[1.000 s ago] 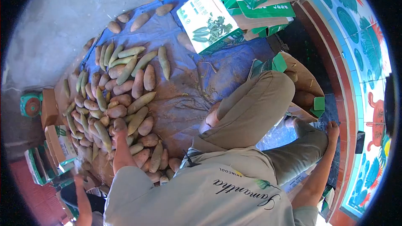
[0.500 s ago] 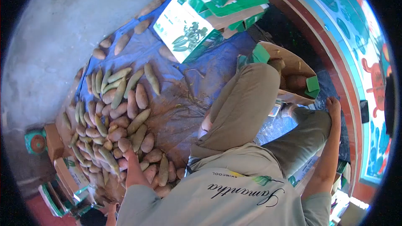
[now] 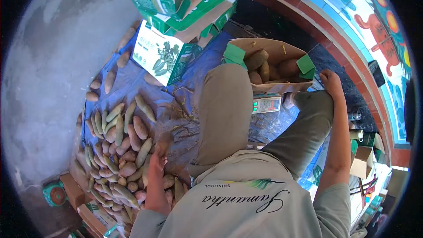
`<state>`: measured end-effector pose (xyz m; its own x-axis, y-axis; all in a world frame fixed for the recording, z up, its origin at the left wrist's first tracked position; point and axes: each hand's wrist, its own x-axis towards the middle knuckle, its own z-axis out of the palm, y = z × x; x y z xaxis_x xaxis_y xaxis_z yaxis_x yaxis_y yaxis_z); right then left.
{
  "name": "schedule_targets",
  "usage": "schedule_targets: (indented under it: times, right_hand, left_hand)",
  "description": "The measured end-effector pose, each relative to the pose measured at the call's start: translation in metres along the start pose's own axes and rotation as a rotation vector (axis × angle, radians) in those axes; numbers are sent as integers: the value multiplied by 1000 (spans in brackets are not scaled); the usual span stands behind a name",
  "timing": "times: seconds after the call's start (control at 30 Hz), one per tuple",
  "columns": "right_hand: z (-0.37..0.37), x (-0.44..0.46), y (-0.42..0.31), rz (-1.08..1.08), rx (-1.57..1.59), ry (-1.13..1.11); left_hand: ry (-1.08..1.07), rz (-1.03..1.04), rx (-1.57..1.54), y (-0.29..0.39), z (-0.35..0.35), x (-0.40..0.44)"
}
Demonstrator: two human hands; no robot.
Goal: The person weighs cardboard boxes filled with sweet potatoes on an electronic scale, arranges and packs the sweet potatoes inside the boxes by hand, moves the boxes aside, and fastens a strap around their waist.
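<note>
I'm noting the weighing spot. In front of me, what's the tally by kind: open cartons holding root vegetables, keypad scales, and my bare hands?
Open carton holding root vegetables: 1
Keypad scale: 1
Bare hands, left hand and right hand: 2
Total: 4

Crumpled blue sheet point(image 3: 132, 87) under piled root vegetables point(image 3: 128, 169), dry plant scraps and stacked green-and-white boxes point(image 3: 155, 55).

Grey wall point(image 3: 57, 61) at left, red creature mural point(image 3: 380, 39) at upper right
</note>
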<state>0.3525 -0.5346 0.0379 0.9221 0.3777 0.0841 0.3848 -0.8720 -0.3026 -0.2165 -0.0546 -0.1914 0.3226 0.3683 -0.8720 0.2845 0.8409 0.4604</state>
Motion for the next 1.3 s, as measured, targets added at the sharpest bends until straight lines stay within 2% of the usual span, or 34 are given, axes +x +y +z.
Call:
schedule_targets:
  times: [0.1, 0.3, 0.4, 0.5, 0.57, 0.7, 0.8, 0.9, 1.0, 1.17, 1.3]
  right_hand:
    - [-4, -6, -4, 8, 4, -21]
    - [-10, -12, -2, 14, 49, -63]
    - [-8, -17, -1, -30, 40, 16]
    - [-8, -18, 3, -11, 26, -2]
    - [-10, -20, 2, -8, 40, 11]
    - [-12, -23, 0, -12, 44, 32]
    - [-16, -27, -5, 24, 102, 44]
    - [-17, -30, -2, 5, 133, 62]
    - [-17, -30, 3, -9, 142, 45]
    - [-16, -30, 10, -3, 164, 23]
    - [-19, -31, 6, 3, 158, 0]
  left_hand:
    - [-94, 68, 58, 28, 45, 6]
    - [-212, 496, 189, 122, 163, -56]
    - [-364, 658, 240, 159, 218, -89]
    - [-527, 763, 400, 181, 284, -130]
    - [-555, 793, 483, 183, 325, -147]
    - [-812, 821, 567, 158, 408, -158]
    - [-816, 839, 599, 134, 441, -146]
    - [-784, 914, 605, 127, 442, -148]
    - [-698, 900, 575, 136, 416, -131]
    - [-395, 929, 467, 151, 341, -102]
    - [-136, 810, 613, 143, 259, -53]
